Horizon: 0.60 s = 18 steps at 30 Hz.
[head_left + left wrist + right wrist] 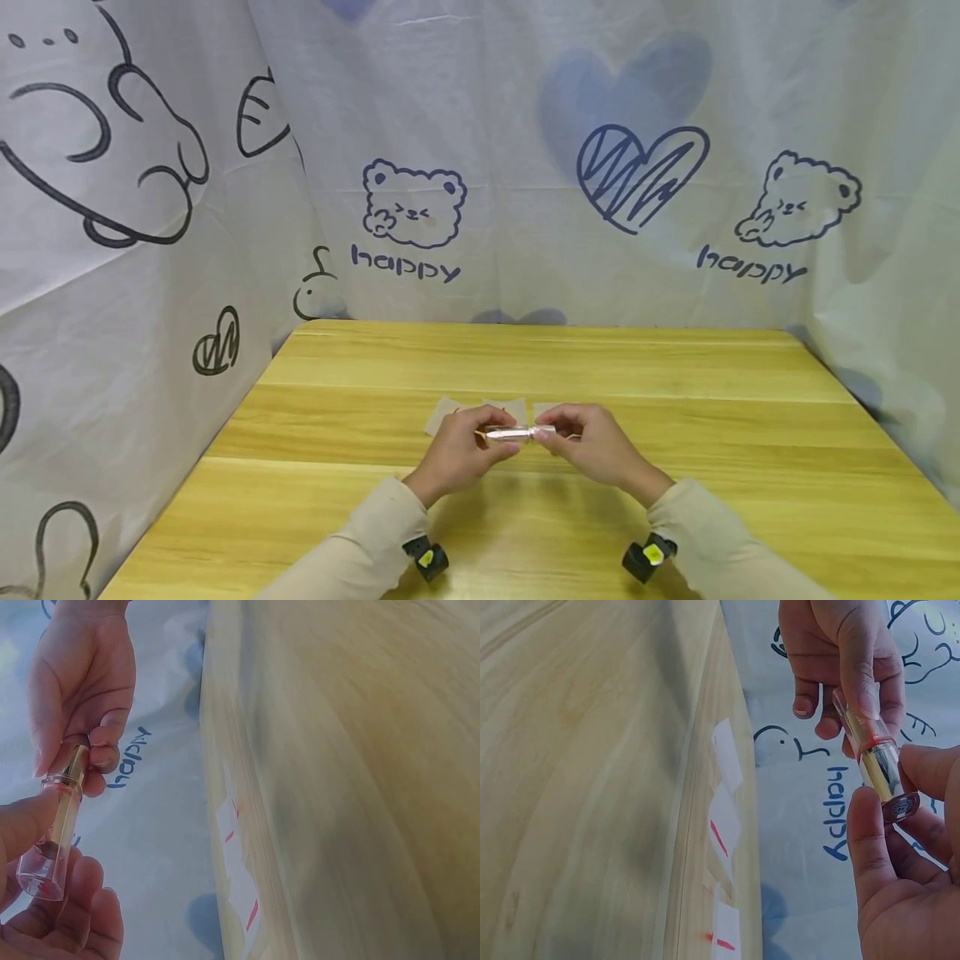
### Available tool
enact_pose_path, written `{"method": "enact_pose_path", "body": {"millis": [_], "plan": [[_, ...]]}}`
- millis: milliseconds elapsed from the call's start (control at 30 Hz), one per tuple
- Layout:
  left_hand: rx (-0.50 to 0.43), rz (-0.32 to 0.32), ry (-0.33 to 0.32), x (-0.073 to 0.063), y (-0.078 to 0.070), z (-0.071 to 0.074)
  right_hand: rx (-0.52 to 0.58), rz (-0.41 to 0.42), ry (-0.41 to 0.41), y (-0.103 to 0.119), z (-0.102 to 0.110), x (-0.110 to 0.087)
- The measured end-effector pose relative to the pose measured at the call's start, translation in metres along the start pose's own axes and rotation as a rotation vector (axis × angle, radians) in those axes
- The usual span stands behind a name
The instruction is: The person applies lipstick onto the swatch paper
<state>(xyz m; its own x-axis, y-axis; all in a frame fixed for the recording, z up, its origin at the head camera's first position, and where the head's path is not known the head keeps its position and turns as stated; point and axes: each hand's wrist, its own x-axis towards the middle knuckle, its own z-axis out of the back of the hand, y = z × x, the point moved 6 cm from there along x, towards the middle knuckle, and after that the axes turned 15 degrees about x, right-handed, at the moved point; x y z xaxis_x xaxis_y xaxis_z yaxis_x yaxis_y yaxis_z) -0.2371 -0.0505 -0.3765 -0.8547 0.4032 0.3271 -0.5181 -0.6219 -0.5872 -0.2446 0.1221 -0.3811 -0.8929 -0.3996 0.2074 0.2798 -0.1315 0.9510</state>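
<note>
A lipstick with a gold base and a clear cap lies level between both hands, above the table. My left hand pinches the clear cap between thumb and fingers. At the other end, my right hand grips the gold base by its thumb and fingertips. The cap sits over the upper part of the tube, and a dark round end with a small label shows at the bottom of the base in the right wrist view.
Behind the hands, paper pieces lie in a row on the wooden table. One paper looks plain; another paper and a third paper bear red strokes. Printed white curtains hang behind and beside the table.
</note>
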Motion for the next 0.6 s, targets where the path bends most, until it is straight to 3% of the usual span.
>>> {"method": "enact_pose_path", "body": {"millis": [600], "plan": [[0.027,-0.028,0.01,0.0025,-0.0016,-0.0032,0.002,-0.005,0.037,-0.001,-0.0057,0.0]]}}
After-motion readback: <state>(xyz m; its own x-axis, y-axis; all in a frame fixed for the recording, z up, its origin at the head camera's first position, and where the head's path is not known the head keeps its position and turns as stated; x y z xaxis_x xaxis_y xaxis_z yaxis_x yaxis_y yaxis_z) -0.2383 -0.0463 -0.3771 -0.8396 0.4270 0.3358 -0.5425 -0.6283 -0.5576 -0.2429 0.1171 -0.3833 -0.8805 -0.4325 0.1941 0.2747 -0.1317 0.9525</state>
